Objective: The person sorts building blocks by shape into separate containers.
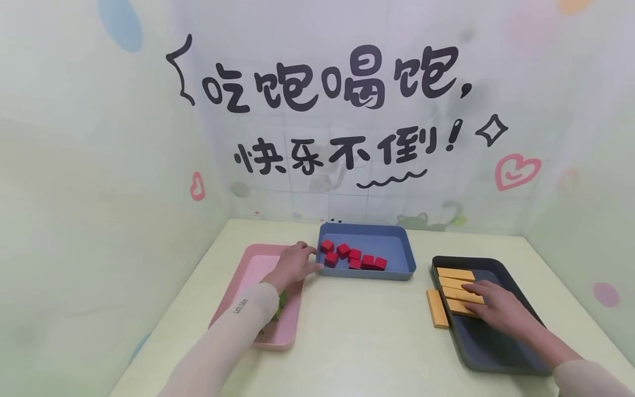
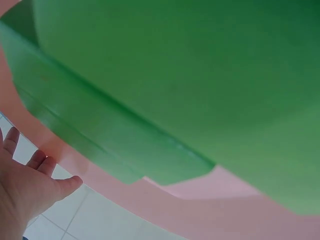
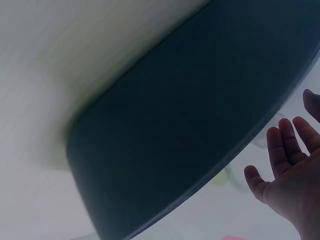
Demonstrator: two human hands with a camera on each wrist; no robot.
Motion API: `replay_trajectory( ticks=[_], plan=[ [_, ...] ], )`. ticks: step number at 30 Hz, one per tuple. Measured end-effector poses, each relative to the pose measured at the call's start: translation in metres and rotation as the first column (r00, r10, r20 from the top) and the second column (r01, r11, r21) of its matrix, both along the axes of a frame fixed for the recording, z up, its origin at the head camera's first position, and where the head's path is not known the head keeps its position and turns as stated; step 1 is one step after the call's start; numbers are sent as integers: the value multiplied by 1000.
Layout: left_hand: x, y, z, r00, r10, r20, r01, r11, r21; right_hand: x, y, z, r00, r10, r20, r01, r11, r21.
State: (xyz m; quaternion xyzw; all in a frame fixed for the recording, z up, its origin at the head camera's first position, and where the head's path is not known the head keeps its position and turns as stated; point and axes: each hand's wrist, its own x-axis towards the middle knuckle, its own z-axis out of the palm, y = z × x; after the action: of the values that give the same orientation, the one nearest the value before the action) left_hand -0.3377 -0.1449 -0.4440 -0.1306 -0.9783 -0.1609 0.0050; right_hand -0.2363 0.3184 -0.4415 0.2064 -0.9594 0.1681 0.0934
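Note:
My left hand reaches over the pink tray, its fingertips at the left rim of the blue tray. In the left wrist view its fingers are spread and hold nothing visible. Green leaf-like pieces lie in the pink tray, partly hidden by the sleeve; a green piece fills much of the left wrist view. My right hand is over the dark tray, thumb and fingertips resting on or just above yellow blocks lined up inside. In the right wrist view its fingers are extended.
Several red cubes sit in the blue tray's left and middle. One loose yellow block lies on the table, against the dark tray's left side. Walls close in the table at the back and sides.

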Motion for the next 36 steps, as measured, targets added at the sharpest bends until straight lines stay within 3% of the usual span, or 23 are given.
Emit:
replay_trajectory(
  ticks=[11, 24, 29, 33, 36],
  plan=[
    [-1, -1, 0, 1000, -1, 0, 1, 1000, -21, 1, -33, 8, 996, 84, 19, -83, 995, -52],
    [-1, 0, 0, 1000, -6, -5, 6, 1000, -17, 10, -67, -1, 985, 171, -12, -171, 985, -34],
    [0, 0, 2, 1000, -8, -1, 8, 1000, -17, 12, -73, -7, 991, 132, -9, -131, 988, 78],
    [1, 1, 2, 1000, 0, 5, 0, 1000, -16, 13, -77, -12, 993, 118, -30, -110, 974, 197],
    [1, 1, 2, 1000, 0, 2, 0, 1000, -11, 13, -81, -13, 992, 122, -28, -112, 967, 229]
  ],
)
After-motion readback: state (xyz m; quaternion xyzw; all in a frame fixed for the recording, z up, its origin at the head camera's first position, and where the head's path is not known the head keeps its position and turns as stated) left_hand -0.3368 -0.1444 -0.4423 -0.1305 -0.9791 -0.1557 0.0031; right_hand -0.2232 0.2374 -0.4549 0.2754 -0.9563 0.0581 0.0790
